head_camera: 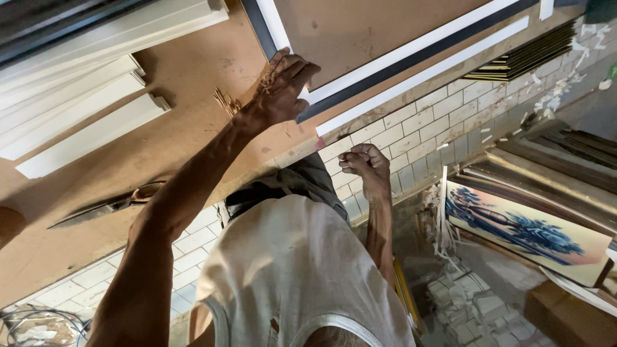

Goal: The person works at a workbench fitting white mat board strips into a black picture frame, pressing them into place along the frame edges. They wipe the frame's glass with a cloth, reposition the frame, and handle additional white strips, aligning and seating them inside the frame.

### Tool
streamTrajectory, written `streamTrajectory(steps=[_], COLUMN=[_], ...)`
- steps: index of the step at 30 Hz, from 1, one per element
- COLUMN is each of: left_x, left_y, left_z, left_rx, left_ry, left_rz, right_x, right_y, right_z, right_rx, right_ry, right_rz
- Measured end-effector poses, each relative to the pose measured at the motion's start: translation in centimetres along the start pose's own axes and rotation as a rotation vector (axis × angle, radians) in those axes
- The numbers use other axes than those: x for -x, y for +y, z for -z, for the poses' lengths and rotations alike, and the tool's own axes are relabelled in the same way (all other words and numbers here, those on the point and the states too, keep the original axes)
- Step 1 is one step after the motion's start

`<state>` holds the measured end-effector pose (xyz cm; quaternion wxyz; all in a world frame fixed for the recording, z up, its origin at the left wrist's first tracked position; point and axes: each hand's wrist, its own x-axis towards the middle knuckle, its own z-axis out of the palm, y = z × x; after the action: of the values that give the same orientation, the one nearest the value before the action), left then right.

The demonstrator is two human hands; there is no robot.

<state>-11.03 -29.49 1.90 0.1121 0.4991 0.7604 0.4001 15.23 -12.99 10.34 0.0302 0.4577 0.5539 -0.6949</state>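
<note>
Overhead, left hand [281,90] presses the black-and-white wooden picture frame's [360,77] corner, fingers curled; right hand [365,166] loosely fisted, holding nothing.

Possibly a brown cardboard box [565,318], lower right.
</note>
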Motion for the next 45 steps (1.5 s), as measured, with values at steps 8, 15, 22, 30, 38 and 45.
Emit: streamTrajectory(steps=[8, 15, 22, 30, 38, 45], left_x=[1.2, 1.5, 1.3, 0.7, 0.5, 0.0], left_y=[0.5, 0.9, 1.6, 2.2, 3.5, 4.7], left_z=[-1.6, -0.7, -0.3, -0.7, -3.3, -8.3], left_rx=[-0.251, -0.291, -0.371, -0.202, -0.065, -0.206], left_ry=[0.091, 0.018, 0.007, 0.144, 0.373, 0.744], left_rz=[-0.052, -0.036, -0.035, -0.071, 0.103, 0.712], right_x=[-0.6, -1.2, -2.6, -4.2, -14.0, -28.5], right_y=[0.5, 2.1, 3.7, -0.7, -12.8, -26.3], right_z=[-0.4, 0.8, 1.4, 2.6, 10.6, 22.0], right_rx=[0.025, 0.007, -0.009, 0.108, 0.162, 0.983], right_ry=[0.031, 0.01, -0.031, -0.106, -0.107, 0.35], right_rz=[-0.035, 0.001, 0.024, 0.122, 0.366, 0.901])
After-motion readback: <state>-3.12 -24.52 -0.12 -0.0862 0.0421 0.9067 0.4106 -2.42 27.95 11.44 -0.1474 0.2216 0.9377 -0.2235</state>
